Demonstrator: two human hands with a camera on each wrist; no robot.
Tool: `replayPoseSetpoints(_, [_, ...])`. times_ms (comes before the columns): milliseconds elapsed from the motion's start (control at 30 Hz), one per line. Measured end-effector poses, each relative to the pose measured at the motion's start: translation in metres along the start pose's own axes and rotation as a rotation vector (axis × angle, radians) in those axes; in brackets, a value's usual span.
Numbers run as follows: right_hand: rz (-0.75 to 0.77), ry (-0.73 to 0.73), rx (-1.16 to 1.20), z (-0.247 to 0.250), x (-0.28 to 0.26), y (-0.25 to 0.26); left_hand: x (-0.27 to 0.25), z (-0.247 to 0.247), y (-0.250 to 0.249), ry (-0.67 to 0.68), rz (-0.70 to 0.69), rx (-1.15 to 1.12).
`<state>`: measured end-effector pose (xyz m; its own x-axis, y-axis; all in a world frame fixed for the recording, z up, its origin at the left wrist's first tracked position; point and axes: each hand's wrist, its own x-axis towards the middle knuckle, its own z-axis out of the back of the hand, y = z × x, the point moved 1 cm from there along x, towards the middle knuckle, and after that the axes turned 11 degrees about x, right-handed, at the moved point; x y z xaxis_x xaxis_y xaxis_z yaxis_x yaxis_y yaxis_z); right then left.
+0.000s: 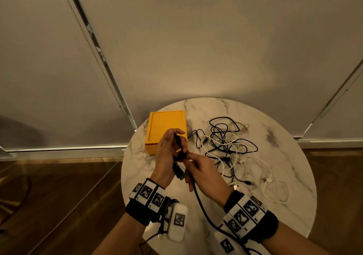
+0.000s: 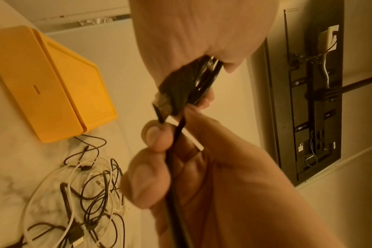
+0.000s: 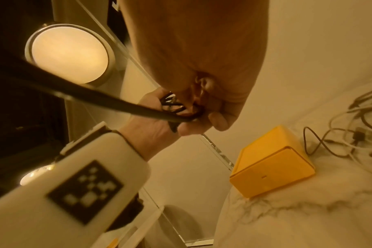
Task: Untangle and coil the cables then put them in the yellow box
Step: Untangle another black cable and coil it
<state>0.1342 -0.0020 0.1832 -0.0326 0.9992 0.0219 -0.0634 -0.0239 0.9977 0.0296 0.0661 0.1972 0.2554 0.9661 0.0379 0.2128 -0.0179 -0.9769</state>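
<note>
My left hand [image 1: 169, 154] grips several loops of a thick black cable [image 1: 198, 195] above the table's near left part, its flat plug [image 1: 179, 173] hanging below the palm. My right hand [image 1: 202, 173] pinches the same cable just beside the left hand, and the free length trails down past my right wrist. In the left wrist view the plug [image 2: 170, 99] sits between both hands. The closed yellow box [image 1: 166, 129] lies behind my hands. A tangle of black and white cables [image 1: 229, 146] lies to its right.
The round marble table [image 1: 284, 140] stands against grey blinds, with wooden floor on both sides. A loose white cable [image 1: 275, 189] lies near the table's right front. A lit lamp [image 3: 69, 53] shows in the right wrist view.
</note>
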Motion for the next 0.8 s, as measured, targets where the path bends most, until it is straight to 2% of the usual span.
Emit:
replayPoseSetpoints(133, [-0.08,0.07,0.119,-0.005,-0.009,-0.009,0.008,0.015,-0.011,-0.01,0.005,-0.085])
replayPoseSetpoints(233, [-0.123,0.143,0.117,-0.002,-0.01,-0.01,0.014,0.032,-0.012,-0.05,0.006,-0.066])
replayPoseSetpoints(333, [-0.168,0.292,0.065,-0.002,-0.012,-0.011,0.016,0.04,-0.012,-0.11,-0.029,0.061])
replayPoseSetpoints(433, [-0.187,0.421,-0.031,-0.002,-0.018,-0.012,0.016,0.039,-0.018,-0.111,-0.169,0.291])
replayPoseSetpoints(533, [-0.174,0.379,-0.091,0.005,-0.014,-0.015,-0.002,0.025,-0.02,0.102,-0.332,0.57])
replayPoseSetpoints(600, [-0.123,0.338,-0.213,0.009,-0.008,-0.018,-0.017,0.011,-0.016,0.262,-0.346,0.629])
replayPoseSetpoints(633, [-0.081,0.34,-0.312,0.01,-0.006,-0.021,-0.023,0.005,-0.016,0.29,-0.331,0.597])
replayPoseSetpoints(700, [-0.007,0.317,-0.527,0.012,-0.003,-0.033,-0.025,-0.005,-0.02,0.266,-0.338,0.52])
replayPoseSetpoints(800, [0.007,0.207,-0.563,0.023,-0.003,-0.051,-0.016,-0.01,-0.027,0.217,-0.463,0.626])
